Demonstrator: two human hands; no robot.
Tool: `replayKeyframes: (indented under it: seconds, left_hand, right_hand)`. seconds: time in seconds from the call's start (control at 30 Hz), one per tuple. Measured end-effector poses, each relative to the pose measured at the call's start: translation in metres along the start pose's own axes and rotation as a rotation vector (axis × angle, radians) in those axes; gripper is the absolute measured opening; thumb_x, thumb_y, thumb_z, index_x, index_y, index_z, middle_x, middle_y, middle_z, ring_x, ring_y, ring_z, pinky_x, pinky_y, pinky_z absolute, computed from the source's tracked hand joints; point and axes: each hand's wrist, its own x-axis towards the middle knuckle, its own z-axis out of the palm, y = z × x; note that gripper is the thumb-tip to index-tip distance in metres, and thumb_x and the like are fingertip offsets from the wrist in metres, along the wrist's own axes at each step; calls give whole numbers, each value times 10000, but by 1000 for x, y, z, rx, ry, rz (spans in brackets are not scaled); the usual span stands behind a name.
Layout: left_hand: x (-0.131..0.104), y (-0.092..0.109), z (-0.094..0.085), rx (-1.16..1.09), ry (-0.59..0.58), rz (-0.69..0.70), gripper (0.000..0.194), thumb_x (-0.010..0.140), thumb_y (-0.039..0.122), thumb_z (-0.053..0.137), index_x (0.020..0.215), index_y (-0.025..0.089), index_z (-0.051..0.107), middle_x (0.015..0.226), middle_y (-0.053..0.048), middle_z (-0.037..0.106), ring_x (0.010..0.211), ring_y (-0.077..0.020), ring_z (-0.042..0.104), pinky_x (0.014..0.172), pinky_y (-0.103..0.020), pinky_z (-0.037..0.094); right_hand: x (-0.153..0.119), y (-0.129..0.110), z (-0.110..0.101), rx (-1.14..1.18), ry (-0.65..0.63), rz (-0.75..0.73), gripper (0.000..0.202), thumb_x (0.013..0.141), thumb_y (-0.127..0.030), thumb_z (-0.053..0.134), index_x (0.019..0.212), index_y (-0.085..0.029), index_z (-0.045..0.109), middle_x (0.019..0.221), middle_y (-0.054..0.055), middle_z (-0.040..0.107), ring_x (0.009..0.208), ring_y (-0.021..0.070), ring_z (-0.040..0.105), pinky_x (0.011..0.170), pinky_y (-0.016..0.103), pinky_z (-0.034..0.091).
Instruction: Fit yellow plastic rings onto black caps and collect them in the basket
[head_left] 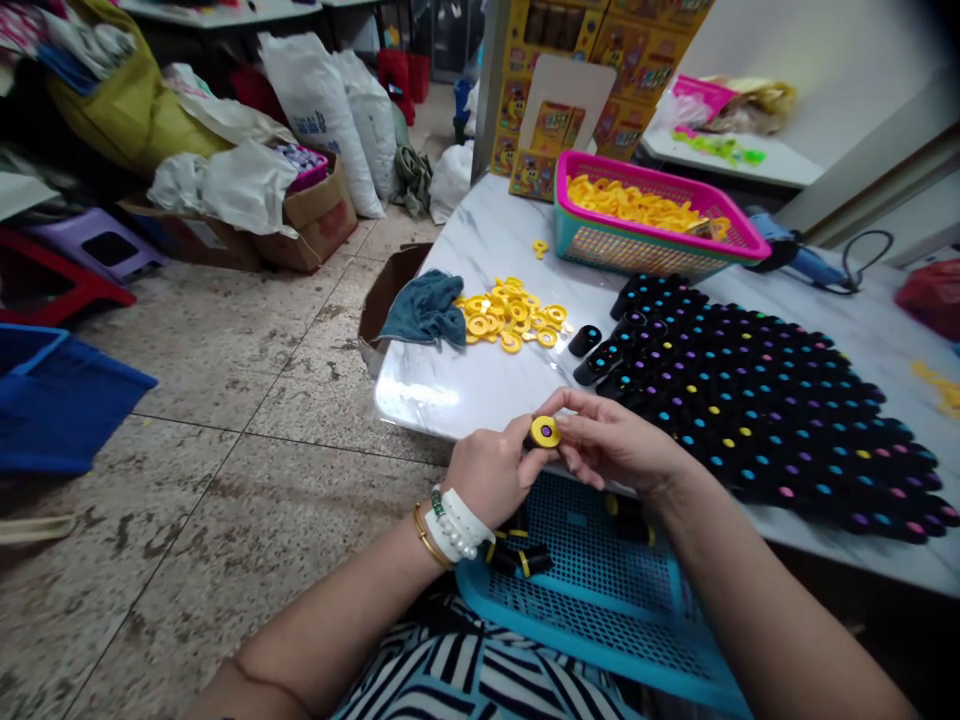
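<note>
A small black cylinder with a yellow ring (545, 432) around its end and a purple centre is held up in front of me, over the table's front edge. My left hand (484, 470) wraps round the cylinder, fingers closed, mostly hiding its body. From the other side, the thumb and forefinger of my right hand (626, 440) grip the yellow ring's edge; its other fingers are loosely curled. Below, a blue mesh basket (585, 590) on my lap holds several black cylinders with yellow rings (535, 561). Loose yellow rings (511, 315) lie heaped on the table beyond my hands.
Rows of black cylinders (765, 400) with coloured centres cover the table's right side. Behind stand a pink-and-teal basket (630, 248) of yellow pieces and stacked yellow boxes (630, 90). A teal cloth (426, 308) hangs at the left corner, above an open carton (390, 290).
</note>
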Motion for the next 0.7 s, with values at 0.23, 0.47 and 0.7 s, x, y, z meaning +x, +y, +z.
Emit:
replayKeyframes:
  seconds: [0.23, 0.47, 0.7]
  left_hand:
    - [4, -1, 2, -7, -29, -49, 382, 895, 412, 524, 1195, 188, 601, 713, -50, 695, 654, -211, 659, 611, -313, 493]
    - [-14, 9, -14, -67, -179, 118, 534, 829, 202, 505, 1361, 213, 468, 701, -7, 691, 611, -186, 652, 591, -273, 500]
    - [-10, -11, -45, 167, -42, 275, 467, 884, 327, 541, 1328, 187, 504, 816, -43, 709, 689, -185, 662, 621, -283, 507]
  right_hand:
    - [1, -4, 8, -182, 107, -9, 228, 838, -361, 641, 954, -202, 527, 425, -95, 544, 287, 63, 443, 288, 121, 361]
    - [-29, 24, 34, -52, 139, -115, 305, 829, -418, 629, 980, -210, 466, 476, -71, 601, 299, 100, 518, 297, 140, 374]
    - [-84, 126, 21, -126, 324, 110, 435, 818, -632, 548, 955, -226, 475, 468, -67, 534, 298, 75, 433, 297, 129, 234]
